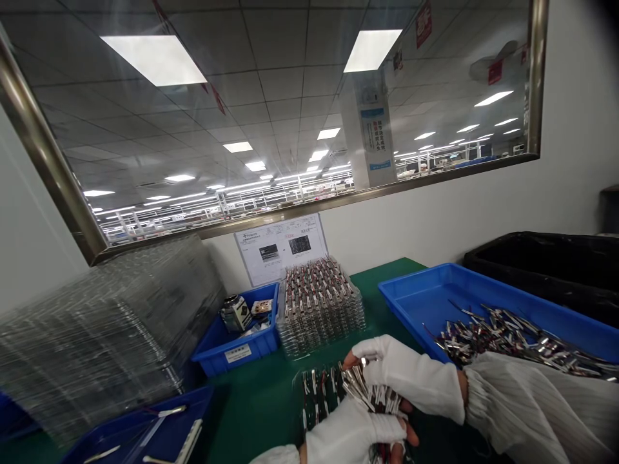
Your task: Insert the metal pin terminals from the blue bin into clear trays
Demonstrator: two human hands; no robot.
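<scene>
A bunch of thin silver wired parts (pixel 356 386) sits between my two hands, which wear white gloves with bare fingertips. My right hand (pixel 403 374) curls over the bunch from the right, its fingertips at the far end. From below and nearer to me, my left hand (pixel 353 430) is closed around the bunch; part of its grip is hidden. Under and beside both hands lies a clear plastic tray (pixel 298 399) with similar parts set in rows. Most of that tray is covered by my hands.
A blue bin (pixel 411 290) of loose wired parts stands right, before a black bin (pixel 532 241). Behind my hands are stacked filled trays (pixel 322 322) and a small blue box (pixel 213 361). Empty clear trays (pixel 111 322) pile up left, above a dark blue tray (pixel 206 403).
</scene>
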